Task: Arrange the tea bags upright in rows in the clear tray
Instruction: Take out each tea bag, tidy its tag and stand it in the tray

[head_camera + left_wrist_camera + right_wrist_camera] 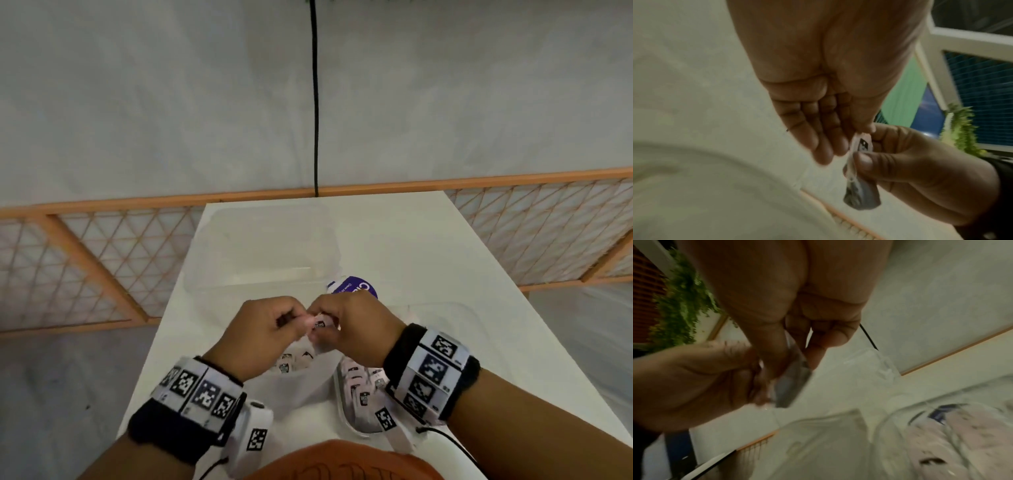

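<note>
Left hand (265, 330) and right hand (352, 325) both pinching one tea bag (318, 323) aloft, above the white table (428, 260), clear tray (260, 246) at 12 o'clock beyond.

Pale pink tea bag (319, 324) aloft between both hands; more bags (359, 383) in clear tray (346, 419) below.

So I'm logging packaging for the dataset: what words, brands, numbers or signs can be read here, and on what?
Purple packet: white lettering, upside down and cut off, not legible.
Tea bag pinched between left hand and right hand: small dark printed label, too blurred to read.
Tea bags in the tray: same small dark labels, too small to read.
Wristbands: black-and-white square code markers, no words.
</note>
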The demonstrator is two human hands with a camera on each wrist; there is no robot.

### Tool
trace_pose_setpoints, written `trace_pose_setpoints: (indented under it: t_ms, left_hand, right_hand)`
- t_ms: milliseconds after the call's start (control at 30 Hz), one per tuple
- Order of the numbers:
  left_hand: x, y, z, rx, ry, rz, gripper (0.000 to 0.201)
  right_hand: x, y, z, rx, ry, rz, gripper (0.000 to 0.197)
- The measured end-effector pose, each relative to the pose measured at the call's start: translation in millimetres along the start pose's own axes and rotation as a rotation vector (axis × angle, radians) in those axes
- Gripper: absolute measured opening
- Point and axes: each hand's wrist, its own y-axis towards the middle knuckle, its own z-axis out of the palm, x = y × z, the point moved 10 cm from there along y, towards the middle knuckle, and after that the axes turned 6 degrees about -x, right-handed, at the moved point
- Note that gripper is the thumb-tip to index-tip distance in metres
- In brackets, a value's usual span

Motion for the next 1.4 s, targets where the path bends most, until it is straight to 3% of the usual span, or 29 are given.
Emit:
trace_pose_setpoints:
  t_ms: [33,133,200,233,433,533,667,733,833,933,1000,1067,1200,1400]
  left_hand:
    - [16.0,0.0,6.6,0.051,0.045,-0.068,0.024]
    - [68.2,-1.4,27.6,0.216,0.381,-0.132,0.027]
    - [95.9,-6.0,41.2,0.300,0.581,-0.139,0.018]
    - [108.6,-8.6,48.3,0.334,0.635,-0.145,0.023]
    - [130.1,-6.5,70.8,0.388,0.795,-0.132,0.039]
    - [126.2,-1.6,71.4,0.368,0.876,-0.113,0.029]
    - [127.8,-1.2,69.4,0.394,0.964,-0.124,0.030]
    - [119.9,0.9,64.7,0.356,0.870,-0.116,0.015]
    - [100.3,7.5,40.4,0.148,0.517,-0.120,0.028]
    - [70.8,11.2,3.7,-0.079,0.146,-0.132,0.023]
    - [55.5,13.1,-13.7,-0.149,-0.042,-0.152,0.020]
    - [44.6,14.1,-22.2,-0.138,-0.152,-0.160,0.021]
    - [21.5,10.6,-29.0,-0.081,-0.138,-0.115,0.028]
    - [-22.5,1.0,-32.1,-0.050,-0.156,-0.024,0.033]
  right_hand:
    - [-4.6,0.0,1.4,0.006,-0.013,0.009,0.004]
    - [-20.4,-4.0,3.3,0.002,-0.016,0.048,0.022]
    - [-26.7,-8.8,6.6,0.020,-0.011,0.066,0.014]
    - [-29.0,-10.9,7.0,0.022,-0.005,0.071,0.009]
    - [-38.8,-18.2,0.0,-0.005,0.044,0.106,0.011]
    - [-41.4,-20.6,-0.4,-0.006,0.023,0.107,0.010]
    - [-44.6,-23.9,-1.6,-0.014,0.031,0.112,0.011]
    - [-44.6,-25.5,-6.4,-0.041,0.050,0.114,0.012]
    - [-41.2,-26.5,-15.7,-0.074,0.079,0.103,0.013]
    - [-38.2,-24.6,-25.7,-0.089,0.181,0.124,0.013]
    - [-33.1,-23.5,-31.4,-0.087,0.280,0.162,0.017]
    - [-28.3,-20.0,-35.7,-0.091,0.359,0.177,0.010]
    - [-14.9,-14.2,-38.0,-0.045,0.405,0.170,0.005]
    - [18.1,-14.2,-44.6,-0.044,0.244,0.034,0.018]
